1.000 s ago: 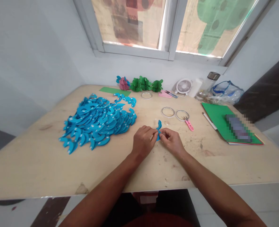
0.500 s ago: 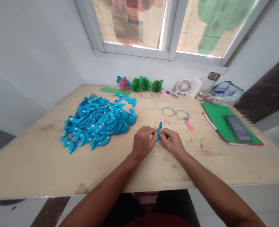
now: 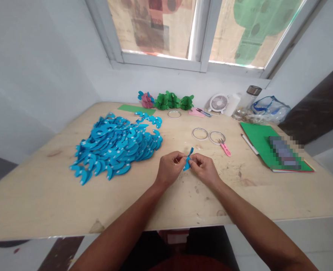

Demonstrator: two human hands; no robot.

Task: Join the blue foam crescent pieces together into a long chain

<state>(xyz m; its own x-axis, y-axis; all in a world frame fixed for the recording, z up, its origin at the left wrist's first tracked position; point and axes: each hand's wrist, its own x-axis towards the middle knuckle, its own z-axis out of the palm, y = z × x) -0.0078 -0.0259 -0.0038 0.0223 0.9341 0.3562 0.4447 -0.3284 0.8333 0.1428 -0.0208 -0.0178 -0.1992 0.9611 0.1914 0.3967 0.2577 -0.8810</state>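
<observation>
Between my two hands, above the front middle of the table, is a small blue paper piece (image 3: 187,164). My left hand (image 3: 170,165) pinches it from the left with thumb and finger. From the other side my right hand (image 3: 204,167) grips it with closed fingertips. One narrow end of the piece sticks up past the fingers, and a wider part shows below them. To the left lies a big heap of blue curved paper pieces (image 3: 118,145) with small white patches on them.
Tape rolls (image 3: 200,134) and pink-handled snips (image 3: 225,147) lie beyond my right hand. Green paper figures (image 3: 172,101), a small fan (image 3: 219,102) and a bottle (image 3: 249,98) line the wall. On the right are a white pen (image 3: 250,144) and green sheets (image 3: 256,137) under a blurred object.
My left fingers have shifted slightly on the blue paper piece, and more of its lower part shows now. My right hand has barely moved. The view has shifted a little.
</observation>
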